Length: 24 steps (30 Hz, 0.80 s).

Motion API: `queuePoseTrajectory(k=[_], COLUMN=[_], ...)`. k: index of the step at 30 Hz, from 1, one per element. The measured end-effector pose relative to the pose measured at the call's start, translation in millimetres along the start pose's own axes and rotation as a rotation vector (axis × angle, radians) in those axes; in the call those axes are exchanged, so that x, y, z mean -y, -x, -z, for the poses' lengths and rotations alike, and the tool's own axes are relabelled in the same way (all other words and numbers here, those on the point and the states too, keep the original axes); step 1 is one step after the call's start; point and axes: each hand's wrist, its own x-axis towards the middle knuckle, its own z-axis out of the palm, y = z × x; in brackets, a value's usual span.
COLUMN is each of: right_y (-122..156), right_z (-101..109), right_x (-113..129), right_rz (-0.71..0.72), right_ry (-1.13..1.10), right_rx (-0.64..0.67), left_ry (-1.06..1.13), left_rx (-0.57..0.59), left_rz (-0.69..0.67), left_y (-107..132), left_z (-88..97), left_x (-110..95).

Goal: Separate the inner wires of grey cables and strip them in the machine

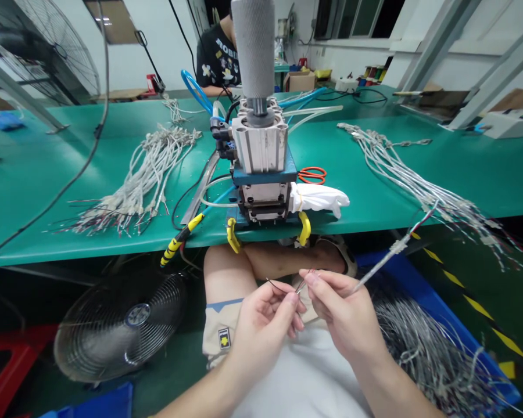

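Over my lap, my left hand pinches thin wires at the stripped end of a cable; a dark wire pokes out past its fingers. Close beside it, my right hand is closed on the same grey cable, near where the thin wires come out. From the right hand the cable runs up and right towards the bench edge, with a pale piece along it. Ahead of both hands stands a pneumatic press with a knurled grey cylinder on top. The fingers partly hide the wire tips.
Cable bundles lie on the green bench, one left, one right. Orange-handled scissors lie behind a white cloth. A blue crate of cables stands lower right, a floor fan lower left. Another person sits opposite.
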Motion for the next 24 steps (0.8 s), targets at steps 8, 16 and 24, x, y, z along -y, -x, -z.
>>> queuePoseTrajectory(k=[8,16,24], right_y=[0,-2,9], right_z=[0,3,1], right_x=[1,-2,3], right_rz=[-0.005,-0.037,0.177], right_ry=[0.030,-0.038,0.115], right_rx=[0.034,0.095,0.124], left_ry=[-0.006,-0.092,-0.215], left_rx=[0.002,0.035,0.064], left_rz=[-0.030,-0.066,-0.054], left_y=[0,4,4], left_z=[0.5,1.4,8.4], left_x=[-4,1,5])
